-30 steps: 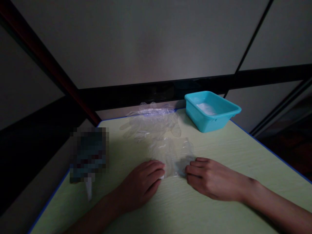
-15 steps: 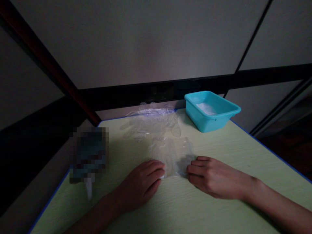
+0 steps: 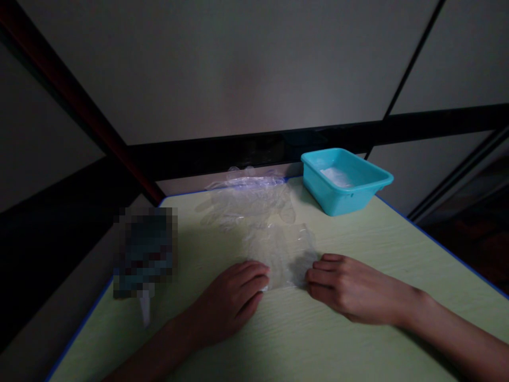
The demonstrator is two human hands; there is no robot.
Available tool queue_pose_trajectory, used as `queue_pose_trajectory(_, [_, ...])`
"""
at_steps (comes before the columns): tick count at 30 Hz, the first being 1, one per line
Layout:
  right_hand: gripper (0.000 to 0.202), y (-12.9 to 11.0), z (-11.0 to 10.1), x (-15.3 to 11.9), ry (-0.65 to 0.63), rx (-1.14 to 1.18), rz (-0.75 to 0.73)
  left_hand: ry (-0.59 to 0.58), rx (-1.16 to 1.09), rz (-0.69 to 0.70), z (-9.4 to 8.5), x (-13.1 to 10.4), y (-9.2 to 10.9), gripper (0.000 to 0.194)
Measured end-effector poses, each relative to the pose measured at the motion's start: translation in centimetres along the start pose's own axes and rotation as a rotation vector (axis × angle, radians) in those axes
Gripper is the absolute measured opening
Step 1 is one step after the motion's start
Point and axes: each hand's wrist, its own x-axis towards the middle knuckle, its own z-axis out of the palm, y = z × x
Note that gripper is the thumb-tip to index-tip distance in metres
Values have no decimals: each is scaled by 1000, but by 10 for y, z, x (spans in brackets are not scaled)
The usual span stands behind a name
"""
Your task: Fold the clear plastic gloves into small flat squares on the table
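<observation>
A clear disposable plastic glove (image 3: 284,252) lies flattened on the table between my two hands. My left hand (image 3: 238,294) rests on the tabletop with its fingers closed at the glove's near left corner. At the near right corner, my right hand (image 3: 338,286) has its fingers curled onto the glove's edge; the fingertips are partly hidden. Beyond this glove, a loose pile of clear plastic gloves (image 3: 250,204) spreads toward the table's far edge.
A turquoise plastic basin (image 3: 332,204) stands at the far right, with something white (image 3: 336,176) inside. On the left is a blurred-out dark object (image 3: 147,249) with a white strip (image 3: 145,307) below it. The pale green table (image 3: 278,339) has a blue edge and meets cabinet panels (image 3: 246,79).
Both hands stay at the glove's near corners. My right hand has shifted very slightly, and nothing else visibly moves.
</observation>
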Motion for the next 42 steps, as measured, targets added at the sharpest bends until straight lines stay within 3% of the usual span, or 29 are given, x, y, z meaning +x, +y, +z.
queue_pose_trajectory(42, [12, -6, -5, 0, 2, 27, 75, -22, 7, -20, 0, 0, -2, 28])
